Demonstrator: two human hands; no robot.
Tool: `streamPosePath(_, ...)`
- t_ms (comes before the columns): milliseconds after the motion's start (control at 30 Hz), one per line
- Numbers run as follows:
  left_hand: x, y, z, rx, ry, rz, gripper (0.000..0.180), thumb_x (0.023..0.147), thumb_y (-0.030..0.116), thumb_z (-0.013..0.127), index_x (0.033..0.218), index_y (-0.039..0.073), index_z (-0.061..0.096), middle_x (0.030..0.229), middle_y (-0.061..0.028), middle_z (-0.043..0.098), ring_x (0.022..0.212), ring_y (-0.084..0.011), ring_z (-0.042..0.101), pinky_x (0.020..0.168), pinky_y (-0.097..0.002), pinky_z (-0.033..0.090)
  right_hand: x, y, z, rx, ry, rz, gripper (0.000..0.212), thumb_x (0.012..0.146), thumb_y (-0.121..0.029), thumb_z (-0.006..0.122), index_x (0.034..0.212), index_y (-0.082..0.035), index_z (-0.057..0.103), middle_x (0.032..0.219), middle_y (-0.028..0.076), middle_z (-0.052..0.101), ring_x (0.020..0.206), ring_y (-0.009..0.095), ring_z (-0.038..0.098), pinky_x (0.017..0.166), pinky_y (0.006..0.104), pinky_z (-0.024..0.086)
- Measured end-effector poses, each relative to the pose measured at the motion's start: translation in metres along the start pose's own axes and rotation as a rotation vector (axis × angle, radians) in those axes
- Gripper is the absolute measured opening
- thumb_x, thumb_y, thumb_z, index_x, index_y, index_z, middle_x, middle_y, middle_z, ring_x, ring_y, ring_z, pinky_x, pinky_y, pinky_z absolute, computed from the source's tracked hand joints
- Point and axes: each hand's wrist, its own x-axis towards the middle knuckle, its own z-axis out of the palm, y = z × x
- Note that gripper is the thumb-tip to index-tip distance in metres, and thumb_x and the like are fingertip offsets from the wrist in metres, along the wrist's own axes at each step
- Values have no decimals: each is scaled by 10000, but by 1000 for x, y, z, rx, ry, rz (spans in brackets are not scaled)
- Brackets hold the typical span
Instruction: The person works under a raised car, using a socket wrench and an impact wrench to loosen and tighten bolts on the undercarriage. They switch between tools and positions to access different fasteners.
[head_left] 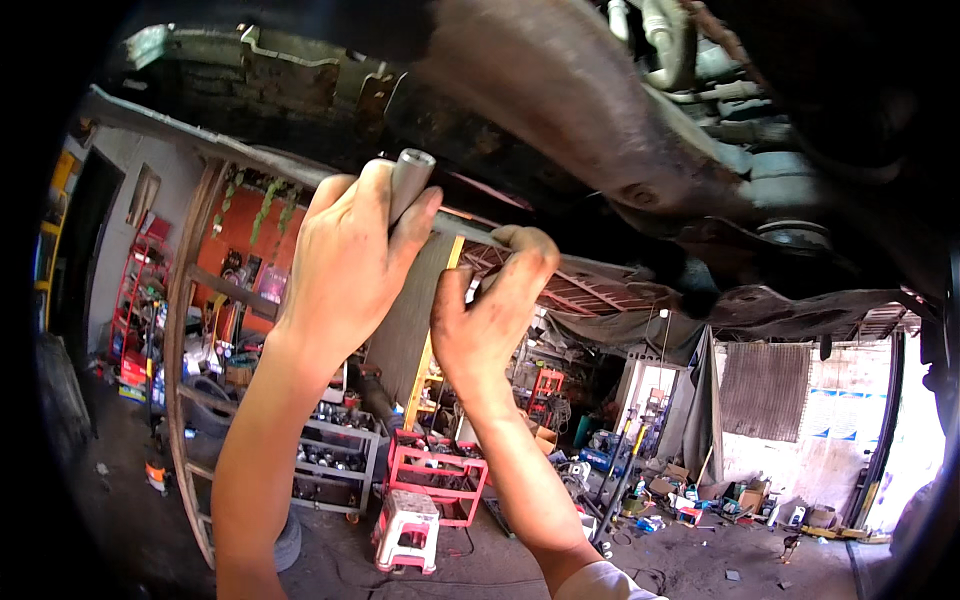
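Observation:
Both my arms reach up beneath the underside of a raised vehicle (560,110). My left hand (345,250) is closed around a grey metal cylinder (412,175), which looks like a deep socket; its hollow end points upward above my thumb and fingers. To its right and slightly lower, my right hand (497,310) has its fingers curled over and its thumb raised. A small greyish bit shows between that thumb and the fingers, too hidden to name. Dark smudges mark the fingers of my right hand. The two hands are apart.
Overhead are a rusty metal beam (640,150) and a rubber-like bushing (790,185). A wooden ladder (185,400) stands at left. Below are a red and white stool (408,535), a red rack (435,460), a grey parts rack (335,455) and clutter along the right wall.

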Motion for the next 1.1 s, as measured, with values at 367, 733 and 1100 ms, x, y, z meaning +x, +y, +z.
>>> streamPosePath(367,-7,-20,10,-84,19,96,329,948,335,563,999,11,543,808,-167,582,806,-368,535,714,-442,423,-11,14,11,-77,28,-136,415,734,-18,543,1118,63,410,1110,255,404,1056,419,439,917,483,373)
streamPosePath(733,-11,-16,10,3,-34,-42,382,953,423,531,944,41,544,821,-134,598,858,-324,558,751,-414,435,-15,15,17,-10,76,-116,448,717,26,536,1144,56,407,1143,250,395,1074,418,442,899,465,395)
streamPosePath(1100,-10,-11,11,-14,-49,-48,333,966,368,531,982,37,561,876,-137,640,844,-306,604,768,-379,453,-11,7,2,100,35,20,429,712,11,546,1133,41,468,1118,207,463,1056,349,471,907,408,402)
